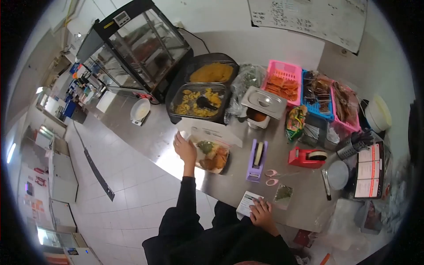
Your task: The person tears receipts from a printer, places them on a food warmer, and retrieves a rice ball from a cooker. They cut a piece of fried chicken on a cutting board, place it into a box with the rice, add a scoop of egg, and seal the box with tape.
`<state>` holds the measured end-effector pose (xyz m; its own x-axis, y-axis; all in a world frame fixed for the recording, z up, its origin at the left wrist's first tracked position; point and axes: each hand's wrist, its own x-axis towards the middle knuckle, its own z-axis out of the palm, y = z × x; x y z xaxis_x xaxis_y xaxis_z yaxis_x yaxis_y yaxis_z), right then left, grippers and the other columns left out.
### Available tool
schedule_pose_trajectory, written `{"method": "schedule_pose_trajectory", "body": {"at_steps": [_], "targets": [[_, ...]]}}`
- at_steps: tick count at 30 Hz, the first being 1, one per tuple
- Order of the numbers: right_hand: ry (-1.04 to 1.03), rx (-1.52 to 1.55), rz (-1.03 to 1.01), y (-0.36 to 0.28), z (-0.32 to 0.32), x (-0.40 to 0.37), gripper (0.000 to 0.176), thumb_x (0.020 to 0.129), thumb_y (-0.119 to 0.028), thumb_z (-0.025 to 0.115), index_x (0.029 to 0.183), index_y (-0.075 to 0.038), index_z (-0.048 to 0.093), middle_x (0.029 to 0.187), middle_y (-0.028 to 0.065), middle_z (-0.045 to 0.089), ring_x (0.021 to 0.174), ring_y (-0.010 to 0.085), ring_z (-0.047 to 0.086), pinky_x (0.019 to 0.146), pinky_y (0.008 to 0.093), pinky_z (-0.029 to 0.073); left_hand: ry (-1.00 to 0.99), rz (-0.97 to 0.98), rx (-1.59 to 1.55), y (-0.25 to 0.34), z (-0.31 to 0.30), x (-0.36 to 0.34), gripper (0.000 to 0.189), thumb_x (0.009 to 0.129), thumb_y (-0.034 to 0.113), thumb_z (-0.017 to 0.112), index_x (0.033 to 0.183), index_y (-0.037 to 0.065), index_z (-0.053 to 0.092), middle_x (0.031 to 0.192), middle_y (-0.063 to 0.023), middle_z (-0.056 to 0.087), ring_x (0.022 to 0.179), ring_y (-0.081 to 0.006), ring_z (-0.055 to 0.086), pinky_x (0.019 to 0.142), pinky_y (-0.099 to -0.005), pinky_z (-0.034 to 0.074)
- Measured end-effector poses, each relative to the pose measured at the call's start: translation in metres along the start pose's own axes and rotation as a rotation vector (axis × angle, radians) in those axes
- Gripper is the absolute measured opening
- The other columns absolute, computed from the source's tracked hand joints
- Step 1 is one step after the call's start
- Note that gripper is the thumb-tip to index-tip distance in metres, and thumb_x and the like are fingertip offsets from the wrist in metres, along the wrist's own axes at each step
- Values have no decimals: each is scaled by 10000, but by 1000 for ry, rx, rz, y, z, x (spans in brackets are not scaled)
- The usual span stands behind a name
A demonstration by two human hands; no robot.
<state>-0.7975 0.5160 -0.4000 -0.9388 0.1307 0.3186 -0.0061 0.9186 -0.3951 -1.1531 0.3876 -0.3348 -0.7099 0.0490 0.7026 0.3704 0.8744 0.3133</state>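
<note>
Ur left hand [184,149] holds 1 filled food box [213,157], lid [212,131] not shut yet; right hand [261,213] flat on paper slip [247,202].

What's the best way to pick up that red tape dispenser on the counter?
Probably from above, fingers pinching the long sides of the red tape dispenser beside its roll. It sits flat on the counter, with bare steel along its near side.

Whiteboard [309,17] writing, all of it — too small, unreadable.
</note>
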Motion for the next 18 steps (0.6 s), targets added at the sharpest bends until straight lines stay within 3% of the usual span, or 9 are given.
{"method": "schedule_pose_trajectory", "body": {"at_steps": [2, 5, 6, 8, 10, 13, 16, 17, 18], "targets": [[-29, 27, -43, -4, 14, 11, 250, 691, -202, 518, 918, -101, 546, 1121, 98, 475, 1103, 273, 386, 855, 444, 304, -725, -358, -3, -38, 3, 10, 338, 764, 168, 449, 1075, 34, 453, 918, -202, 546, 852, -360, 515, 741, -418, 404], [-106, 92, -116, -14, 26, 31, 263, 732, -231, 508, 956, -98, 543, 1143, 101, 453, 1123, 295, 357, 891, 429, 270, -717, -225, 108, -73, 11, 7, 212, 791, 227, 422, 983, 165, 490, 822, -153, 581, 762, -344, 555, 644, -448, 437], [-108, 100, -108, -19, 29, 40, 263, 732, -231, 508, 956, -98, 543, 1143, 101, 453, 1123, 295, 357, 891, 429, 270, -724, -220, 116, -89, 12, 7, 212, 791, 227, 422, 983, 165, 490, 822, -153, 581, 762, -344, 555, 644, -448, 437], [-161, 150, -125, -25, 30, 56, 245, 745, -204, 499, 945, -70, 545, 1162, 125, 436, 1128, 305, 349, 893, 436, 293, -623, -313, 104, -129, 11, 13, 299, 767, 207, 462, 1034, 76, 500, 866, -154, 579, 820, -318, 549, 681, -390, 436], [-180, 169, -120, -29, 39, 65, 247, 746, -207, 505, 945, -67, 545, 1168, 131, 427, 1131, 308, 344, 898, 436, 292, -523, -377, 83, -167, 10, 25, 198, 799, 239, 408, 924, 135, 521, 811, -163, 579, 780, -364, 545, 650, -442, 430], [-188, 208, -113, -35, 45, 83, 243, 739, -204, 524, 935, -62, 546, 1172, 138, 419, 1134, 307, 340, 902, 432, 294, -421, -346, 83, -213, 16, 44, 293, 816, 273, 373, 950, 60, 524, 860, -196, 566, 801, -367, 533, 671, -432, 411], [-196, 239, -83, -37, 50, 98, 230, 723, -187, 548, 913, -58, 546, 1166, 142, 420, 1131, 298, 348, 896, 429, 303, -373, -442, -104, -230, 28, 60, 277, 818, 257, 386, 933, 48, 526, 861, -205, 564, 815, -366, 526, 670, -426, 400], [-195, 246, -60, -39, 52, 102, 223, 714, -178, 559, 902, -57, 545, 1163, 144, 421, 1128, 294, 354, 891, 429, 307, -198, -435, -45, -228, 34, 57, 245, 819, 226, 407, 893, 31, 537, 828, -188, 571, 783, -349, 533, 664, -414, 395], [-204, 252, -55, -41, 53, 105, 223, 714, -178, 559, 902, -57, 545, 1163, 144, 421, 1128, 294, 354, 891, 429, 307, -208, -438, -38, -209, 25, 59, 245, 819, 226, 407, 893, 31, 537, 828, -188, 571, 783, -349, 533, 664, -414, 395]]}}
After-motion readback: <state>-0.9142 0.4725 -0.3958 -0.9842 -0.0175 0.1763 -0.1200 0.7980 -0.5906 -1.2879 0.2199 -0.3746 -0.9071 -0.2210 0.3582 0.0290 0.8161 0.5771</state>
